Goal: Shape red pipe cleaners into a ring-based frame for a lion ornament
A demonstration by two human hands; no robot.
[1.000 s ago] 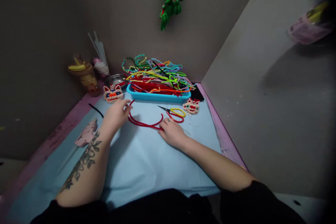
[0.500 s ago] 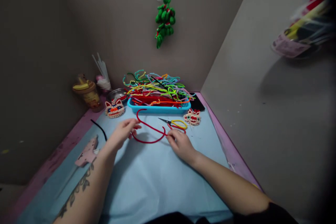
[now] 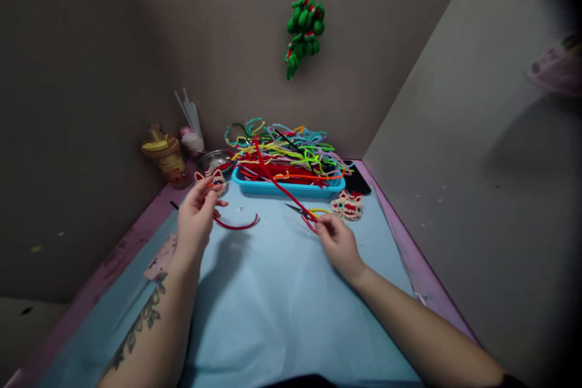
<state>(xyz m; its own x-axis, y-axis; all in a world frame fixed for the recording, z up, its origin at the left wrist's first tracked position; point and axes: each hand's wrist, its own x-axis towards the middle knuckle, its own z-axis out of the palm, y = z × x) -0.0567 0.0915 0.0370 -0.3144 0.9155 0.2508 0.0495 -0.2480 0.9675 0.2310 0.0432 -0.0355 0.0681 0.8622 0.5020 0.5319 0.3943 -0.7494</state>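
Observation:
My left hand (image 3: pixel 199 212) is raised on the left with its fingers pinched. From it a curved red pipe cleaner (image 3: pixel 239 228) hangs out over the blue sheet. My right hand (image 3: pixel 339 239) grips the lower end of another red pipe cleaner (image 3: pixel 285 190), which slants up and left across the tray. Just beyond the right fingers lie scissors (image 3: pixel 295 209) with yellow and red handles, partly covered. A cream and red animal-face piece (image 3: pixel 348 206) sits to their right. A similar face piece (image 3: pixel 220 188) is partly hidden behind my left hand.
A blue tray (image 3: pixel 291 190) heaped with colourful pipe cleaners stands at the back, with a black phone (image 3: pixel 357 179) beside it. Left of it are a metal bowl (image 3: pixel 213 160) and a brown cup (image 3: pixel 169 160). A pink glue gun (image 3: pixel 160 259) lies by my left forearm.
My hands have moved apart, the left rising. The red pipe cleaners, looped and crossing between the hands before, are now separate, one in each hand. The view has shifted left.

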